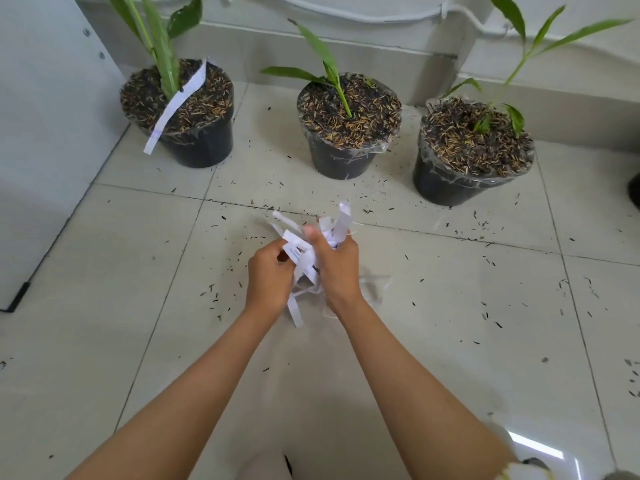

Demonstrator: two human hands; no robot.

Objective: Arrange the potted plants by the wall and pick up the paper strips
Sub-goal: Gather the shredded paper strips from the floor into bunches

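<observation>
Three black pots with green plants stand in a row by the wall: the left pot (pixel 199 147), the middle pot (pixel 341 159) and the right pot (pixel 450 185). One long white paper strip (pixel 176 103) lies across the left pot's soil and hangs over its rim. A crumpled bundle of white paper strips (pixel 306 252) is held above the floor tiles in front of the middle pot. My left hand (pixel 268 277) and my right hand (pixel 336 263) are both closed around this bundle, with strip ends sticking out above and below.
A white cabinet side (pixel 41 133) stands on the left. The tiled floor (pixel 450 306) is scattered with small dark husks of potting mix. A dark object (pixel 635 194) shows at the right edge. White cable conduit (pixel 346 12) runs along the wall behind the pots.
</observation>
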